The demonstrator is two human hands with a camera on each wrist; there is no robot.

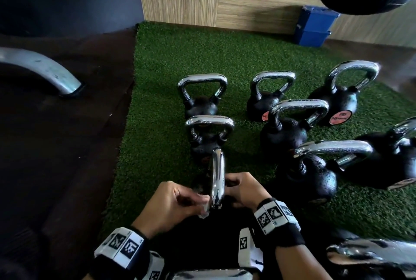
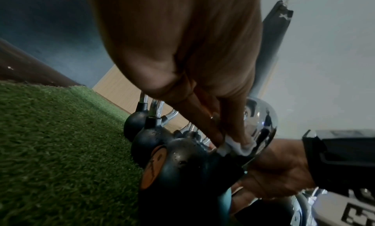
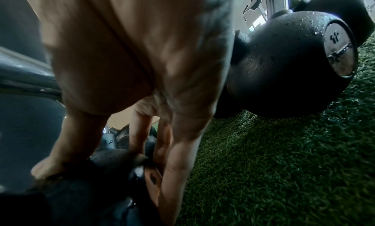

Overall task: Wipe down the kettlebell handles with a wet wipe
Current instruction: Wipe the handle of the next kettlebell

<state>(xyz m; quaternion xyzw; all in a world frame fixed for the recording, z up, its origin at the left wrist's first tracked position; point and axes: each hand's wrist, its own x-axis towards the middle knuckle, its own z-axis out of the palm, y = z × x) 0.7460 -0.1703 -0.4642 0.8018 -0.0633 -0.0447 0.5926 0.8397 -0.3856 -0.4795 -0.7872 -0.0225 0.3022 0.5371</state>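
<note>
A small black kettlebell [image 2: 188, 162] with a chrome handle [image 1: 217, 178] stands on the green turf right in front of me. My left hand [image 1: 177, 201] pinches a white wet wipe [image 1: 203, 208] against the near, lower end of that handle; the same wipe [image 2: 237, 147] shows between its fingertips in the left wrist view. My right hand [image 1: 243, 189] grips the kettlebell's black body [image 3: 113, 159] from the right side, fingers spread down over it. The orange weight label [image 3: 152, 181] lies under those fingers.
Several more black kettlebells with chrome handles stand on the turf [image 1: 162, 108] ahead and to the right, the nearest [image 1: 315, 176] close to my right wrist. A blue box [image 1: 315, 25] sits by the wooden wall. A grey machine foot [image 1: 45, 70] rests on the dark floor at left.
</note>
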